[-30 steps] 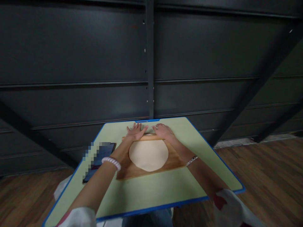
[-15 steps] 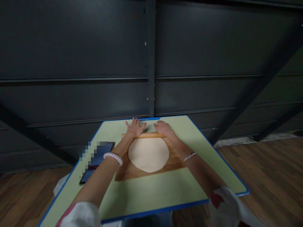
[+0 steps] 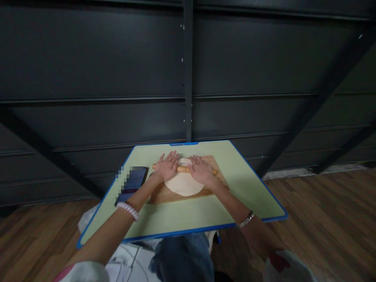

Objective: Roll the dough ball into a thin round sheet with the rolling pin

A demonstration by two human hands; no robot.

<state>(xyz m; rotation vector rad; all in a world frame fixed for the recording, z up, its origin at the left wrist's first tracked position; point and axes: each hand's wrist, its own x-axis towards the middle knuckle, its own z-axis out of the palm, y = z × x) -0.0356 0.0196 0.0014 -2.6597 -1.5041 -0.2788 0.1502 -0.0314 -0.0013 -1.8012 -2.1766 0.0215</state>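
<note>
A wooden rolling pin [image 3: 183,169] lies crosswise on a pale sheet of rolled-out dough [image 3: 184,186]. My left hand [image 3: 167,167] presses flat on the pin's left part, fingers stretched forward. On its right part rests my right hand [image 3: 201,168], also flat with the fingers extended. Both palms hide portions of the pin; its two ends stick out beside them. Under the dough is a brown wooden board [image 3: 164,196], partly covered by my hands and forearms. A little of the dough shows beyond the pin, between my hands.
The board sits on a pale green folding table [image 3: 188,219] with a blue edge. Left of the board lies a phone [image 3: 136,178], its screen partly pixelated. A dark panelled wall [image 3: 132,121] stands behind the table, above a wooden floor [image 3: 317,199].
My hands and the rolling pin have come back from the dough's far edge onto the dough. The view has shifted, so the table's near edge and my legs now show.
</note>
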